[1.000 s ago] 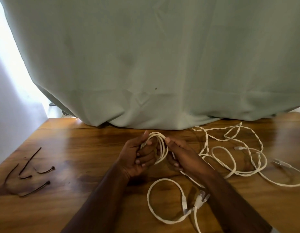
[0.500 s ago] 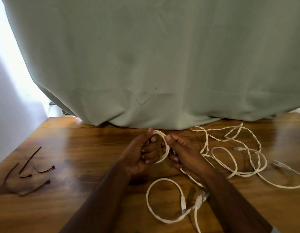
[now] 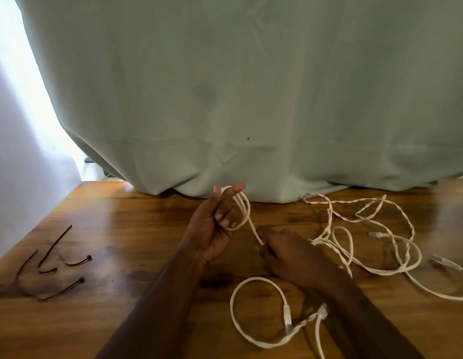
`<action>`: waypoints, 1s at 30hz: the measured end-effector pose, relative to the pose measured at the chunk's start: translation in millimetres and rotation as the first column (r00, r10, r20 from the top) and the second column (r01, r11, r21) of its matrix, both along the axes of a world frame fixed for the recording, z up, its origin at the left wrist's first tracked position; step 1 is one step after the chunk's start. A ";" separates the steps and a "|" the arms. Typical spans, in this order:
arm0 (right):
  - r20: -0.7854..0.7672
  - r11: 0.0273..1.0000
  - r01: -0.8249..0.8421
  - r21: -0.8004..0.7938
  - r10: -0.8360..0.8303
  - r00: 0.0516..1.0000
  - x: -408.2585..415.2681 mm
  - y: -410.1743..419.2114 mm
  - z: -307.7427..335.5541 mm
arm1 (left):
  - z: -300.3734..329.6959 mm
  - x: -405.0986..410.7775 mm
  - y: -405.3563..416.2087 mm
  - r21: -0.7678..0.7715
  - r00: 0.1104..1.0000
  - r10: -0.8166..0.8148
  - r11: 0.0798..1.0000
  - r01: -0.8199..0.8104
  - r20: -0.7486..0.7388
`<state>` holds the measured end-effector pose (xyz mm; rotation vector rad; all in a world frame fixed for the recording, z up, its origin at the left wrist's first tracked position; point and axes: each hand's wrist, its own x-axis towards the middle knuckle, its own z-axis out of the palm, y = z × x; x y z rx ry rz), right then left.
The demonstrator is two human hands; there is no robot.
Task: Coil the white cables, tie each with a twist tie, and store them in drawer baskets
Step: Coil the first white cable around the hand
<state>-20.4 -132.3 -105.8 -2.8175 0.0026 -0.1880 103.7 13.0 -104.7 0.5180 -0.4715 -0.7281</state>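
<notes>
Wooden table (image 3: 121, 229), pale green curtain (image 3: 251, 86) behind. Left hand (image 3: 215, 229) raised, fingers curled around white cable coil (image 3: 244, 208). Right hand (image 3: 292, 257) low, fingertips pinching cable strand below coil. Loose cables (image 3: 367, 244) right; dark twist ties (image 3: 51, 265) left.

Glossy wooden table (image 3: 137, 229): loose white cables (image 3: 367, 255) right, dark twist ties (image 3: 54, 265) left.

You have bare desk (image 3: 147, 229) between the dark ties (image 3: 54, 265) at far left and your left hand (image 3: 212, 229). To the right, loose white cables (image 3: 354, 242) sprawl across the surface, and a cable loop (image 3: 251, 320) lies near you. The green curtain (image 3: 251, 99) closes off the far edge.
</notes>
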 end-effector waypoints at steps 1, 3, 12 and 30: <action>-0.018 0.999 0.006 -0.047 -0.007 1.000 0.0 0.5 0.6 | -0.3 2.6 0.3 0.021 0.998 0.064 0.998 -0.064 -0.003; -0.036 0.993 0.013 -0.114 -0.017 0.999 -0.3 3.1 3.0 | -3.5 6.9 1.2 0.055 0.988 0.152 0.987 -0.151 -0.012; -0.211 0.962 -0.050 -0.267 -0.008 0.977 -7.7 22.9 12.4 | -6.5 1.3 -2.3 0.111 0.954 0.296 0.950 -0.290 -0.037; -0.128 0.959 -0.051 -0.279 0.016 0.992 -9.2 21.8 28.2 | -34.6 2.0 -19.2 0.218 0.399 0.231 0.553 -0.804 0.887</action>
